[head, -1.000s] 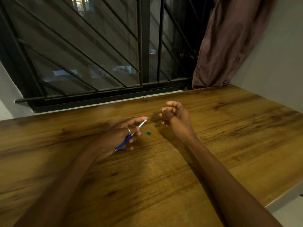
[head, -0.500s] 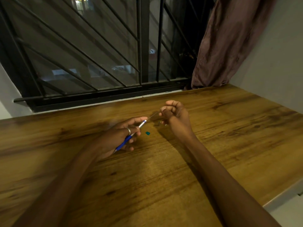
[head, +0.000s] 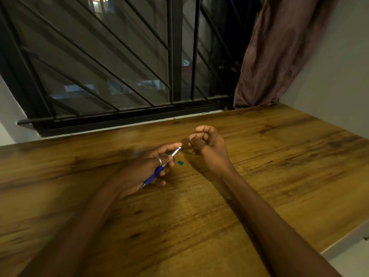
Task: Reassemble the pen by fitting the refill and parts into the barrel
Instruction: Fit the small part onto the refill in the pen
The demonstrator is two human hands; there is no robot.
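A: Where did we find the pen barrel (head: 159,169)?

B: We saw it in the left hand (head: 147,168), over the wooden table (head: 259,176). The fingers were closed around its blue middle, and the silvery end stuck out past the fingertips, slanting up toward the right hand (head: 207,142). A ring (head: 159,160) sat on one finger of that left hand.

A: And the right hand?

B: We saw it curled into a loose fist, just beyond the silvery end. Its thumb and forefinger were pressed together on a thin refill (head: 185,143), a fine line running from the pinch down to the mouth of the barrel. We could not tell how far the refill sat inside; it was too thin and blurred.

A: Did we note any loose parts?

B: One small teal piece (head: 180,162) lay flat on the table, just beside the left fingers and below the silvery end, touching neither hand. Something else teal showed behind the barrel's tip, but we could not make it out.

A: And around us?

B: A barred window (head: 119,66) stood behind the table, with a brownish curtain (head: 279,52) hanging at its right corner.
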